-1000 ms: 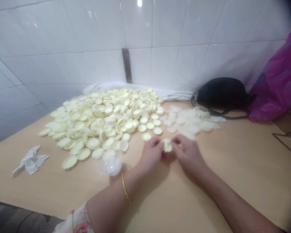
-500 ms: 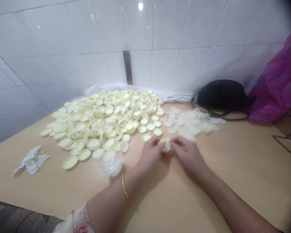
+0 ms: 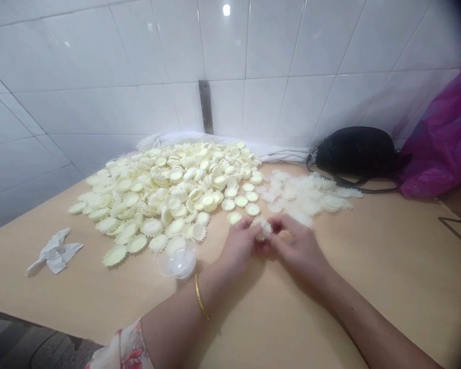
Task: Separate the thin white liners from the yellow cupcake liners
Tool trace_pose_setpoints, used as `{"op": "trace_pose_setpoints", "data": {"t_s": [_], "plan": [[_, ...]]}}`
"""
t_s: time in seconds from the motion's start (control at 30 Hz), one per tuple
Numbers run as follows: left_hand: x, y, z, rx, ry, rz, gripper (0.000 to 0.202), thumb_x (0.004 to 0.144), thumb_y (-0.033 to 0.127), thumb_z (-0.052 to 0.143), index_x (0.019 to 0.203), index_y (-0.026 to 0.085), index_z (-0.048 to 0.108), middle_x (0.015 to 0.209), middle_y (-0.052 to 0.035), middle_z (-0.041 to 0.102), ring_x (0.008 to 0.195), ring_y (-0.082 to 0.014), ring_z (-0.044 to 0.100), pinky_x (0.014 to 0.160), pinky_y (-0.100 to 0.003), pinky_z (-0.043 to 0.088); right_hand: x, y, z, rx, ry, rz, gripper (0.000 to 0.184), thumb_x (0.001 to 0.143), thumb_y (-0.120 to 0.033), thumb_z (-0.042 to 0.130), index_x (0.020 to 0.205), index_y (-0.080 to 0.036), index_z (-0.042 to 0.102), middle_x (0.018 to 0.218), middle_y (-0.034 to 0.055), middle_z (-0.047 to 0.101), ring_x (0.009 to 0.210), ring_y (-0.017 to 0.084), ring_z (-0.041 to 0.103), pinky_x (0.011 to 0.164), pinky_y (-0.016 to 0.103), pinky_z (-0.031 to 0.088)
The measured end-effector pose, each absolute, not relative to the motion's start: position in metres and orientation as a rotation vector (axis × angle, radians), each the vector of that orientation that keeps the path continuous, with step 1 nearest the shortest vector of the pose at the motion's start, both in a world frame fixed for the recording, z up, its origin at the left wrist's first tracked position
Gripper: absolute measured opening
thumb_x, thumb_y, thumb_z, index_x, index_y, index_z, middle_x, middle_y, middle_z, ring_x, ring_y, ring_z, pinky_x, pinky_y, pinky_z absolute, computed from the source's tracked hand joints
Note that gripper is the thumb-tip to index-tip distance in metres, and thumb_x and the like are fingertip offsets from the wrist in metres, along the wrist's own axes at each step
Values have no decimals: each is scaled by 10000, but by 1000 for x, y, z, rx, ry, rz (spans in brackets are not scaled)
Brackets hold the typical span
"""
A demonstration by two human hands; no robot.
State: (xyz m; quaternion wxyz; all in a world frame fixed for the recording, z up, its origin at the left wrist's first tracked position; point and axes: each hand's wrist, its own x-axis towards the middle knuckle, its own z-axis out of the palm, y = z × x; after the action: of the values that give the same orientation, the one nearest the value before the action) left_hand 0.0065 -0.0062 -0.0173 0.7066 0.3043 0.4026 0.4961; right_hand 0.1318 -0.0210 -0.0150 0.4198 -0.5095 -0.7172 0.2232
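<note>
My left hand and my right hand meet over the wooden table, fingers pinched together on one small pale-yellow toothed plastic disc held between them. Just beyond the hands lies a big heap of the same yellow discs. To the right of that heap is a flatter pile of thin white toothed pieces. A gold bangle sits on my left wrist.
A small clear plastic cup stands left of my left hand. A crumpled white scrap lies at the far left. A black bag and a magenta plastic bag rest against the tiled wall. White cloth lies behind the heap.
The hands stay together on the disc; it has turned a little between the fingers. The view has shifted slightly.
</note>
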Motion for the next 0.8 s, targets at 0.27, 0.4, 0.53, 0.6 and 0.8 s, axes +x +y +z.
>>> {"op": "trace_pose_setpoints", "data": {"t_s": [0.27, 0.4, 0.53, 0.6, 0.8], "plan": [[7, -9, -19, 754, 896, 1093, 226, 655, 218, 692, 692, 154, 479, 600, 7, 530, 528, -96, 524, 537, -236, 425, 132, -18, -23, -1327, -2059, -130, 200, 813, -143, 417, 740, -167, 602, 759, 73, 574, 709, 195, 514, 668, 310, 384], [8, -10, -20, 760, 838, 1061, 179, 648, 160, 664, 756, 152, 522, 630, -3, 554, 539, -100, 531, 537, -236, 412, 134, -16, -24, -1293, -2036, -221, 231, 805, -121, 405, 880, -161, 620, 838, 95, 592, 761, 213, 521, 699, 323, 391], [9, -10, -18, 845, 937, 1064, 128, 633, 81, 602, 723, 148, 540, 583, 1, 537, 488, -78, 478, 485, -212, 354, 134, -17, -20, -1330, -1839, 225, 196, 821, -200, 410, 766, -174, 596, 730, 54, 596, 689, 184, 539, 631, 288, 399], [8, -9, -18, 850, 1009, 1042, 90, 629, 59, 549, 653, 143, 526, 511, 10, 492, 437, -68, 428, 448, -209, 316, 135, -17, -19, -1372, -1665, 553, 203, 814, -279, 458, 676, -178, 568, 629, 21, 567, 618, 162, 524, 575, 269, 391], [3, -5, -19, 885, 1071, 998, 141, 614, 74, 534, 565, 164, 437, 458, 15, 450, 394, -72, 386, 403, -216, 267, 140, -9, -21, -1272, -1186, 1234, 273, 662, -406, 650, 589, -168, 537, 527, -16, 531, 484, 104, 450, 469, 232, 346]]}}
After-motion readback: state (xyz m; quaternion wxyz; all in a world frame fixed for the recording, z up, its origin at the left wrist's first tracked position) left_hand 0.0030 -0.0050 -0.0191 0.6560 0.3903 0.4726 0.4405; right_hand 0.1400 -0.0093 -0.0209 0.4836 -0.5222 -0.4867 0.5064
